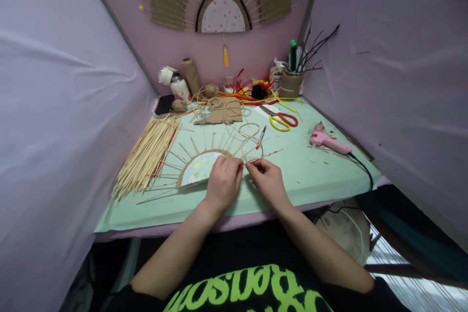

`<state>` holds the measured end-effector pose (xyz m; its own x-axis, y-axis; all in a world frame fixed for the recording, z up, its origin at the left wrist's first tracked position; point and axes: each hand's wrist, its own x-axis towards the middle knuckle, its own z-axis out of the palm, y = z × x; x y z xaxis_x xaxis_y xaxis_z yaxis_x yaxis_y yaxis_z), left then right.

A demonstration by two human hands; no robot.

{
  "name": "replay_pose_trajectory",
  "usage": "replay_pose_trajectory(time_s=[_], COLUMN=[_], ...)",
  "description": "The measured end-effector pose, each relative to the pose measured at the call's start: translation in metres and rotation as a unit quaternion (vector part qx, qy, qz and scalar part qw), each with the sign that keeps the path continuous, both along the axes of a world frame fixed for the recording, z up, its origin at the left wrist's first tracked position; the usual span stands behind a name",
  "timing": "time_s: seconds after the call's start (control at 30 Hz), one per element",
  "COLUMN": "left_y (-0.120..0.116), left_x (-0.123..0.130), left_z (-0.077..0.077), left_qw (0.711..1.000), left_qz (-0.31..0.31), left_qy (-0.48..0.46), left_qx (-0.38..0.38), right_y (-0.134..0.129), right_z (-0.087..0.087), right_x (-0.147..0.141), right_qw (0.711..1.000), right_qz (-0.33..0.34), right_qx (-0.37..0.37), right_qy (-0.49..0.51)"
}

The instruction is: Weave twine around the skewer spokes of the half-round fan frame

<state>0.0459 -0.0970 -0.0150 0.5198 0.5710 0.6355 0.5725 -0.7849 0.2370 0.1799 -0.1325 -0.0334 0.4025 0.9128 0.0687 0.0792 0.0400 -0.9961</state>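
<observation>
A half-round fan piece [199, 166] with a pale patterned centre, a brown twine rim and thin sticks fanning outward lies near the table's front edge. My left hand [224, 178] is closed over its right end, fingers pinched at the rim. Just to the right, my right hand [268, 180] pinches near the base of the sticks, its fingertips almost meeting the left ones. A reddish stick [272, 153] extends rightward from the right fingertips. Loose twine [249, 130] loops behind the hands. The exact grip points are hidden by the fingers.
A pile of sticks [146, 156] lies left. Scissors [281, 121], a pen [261, 136] and cardboard [224, 111] are behind the hands. A pink glue gun [329, 141] with a black cord sits right. Bottle [180, 88], phone [164, 105] and a pot [291, 84] stand or lie at the back.
</observation>
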Motion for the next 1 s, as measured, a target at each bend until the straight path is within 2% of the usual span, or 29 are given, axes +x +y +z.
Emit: replay_pose_trajectory(time_s=[0.4,0.53,0.67,0.83,1.0], left_y=[-0.001,0.0,0.001,0.002,0.001], left_x=[-0.001,-0.002,-0.003,-0.004,-0.004], left_z=[-0.001,-0.002,-0.003,-0.004,-0.004], left_qw=[1.0,1.0,1.0,1.0,1.0], left_qz=[-0.006,-0.009,-0.009,-0.005,-0.005], left_qy=[-0.006,-0.015,-0.01,0.006,0.015], left_qx=[-0.004,-0.002,-0.002,0.004,-0.001], right_y=[0.001,0.001,-0.001,-0.012,-0.021], right_z=[-0.004,-0.004,-0.006,-0.01,-0.01], right_x=[0.001,0.005,0.01,0.007,-0.001], right_qw=[1.0,0.999,0.996,0.987,0.98], right_qz=[-0.003,0.016,0.039,0.016,0.017], right_qx=[0.004,-0.006,-0.011,0.023,0.043], right_qy=[0.018,0.035,0.083,0.161,0.195])
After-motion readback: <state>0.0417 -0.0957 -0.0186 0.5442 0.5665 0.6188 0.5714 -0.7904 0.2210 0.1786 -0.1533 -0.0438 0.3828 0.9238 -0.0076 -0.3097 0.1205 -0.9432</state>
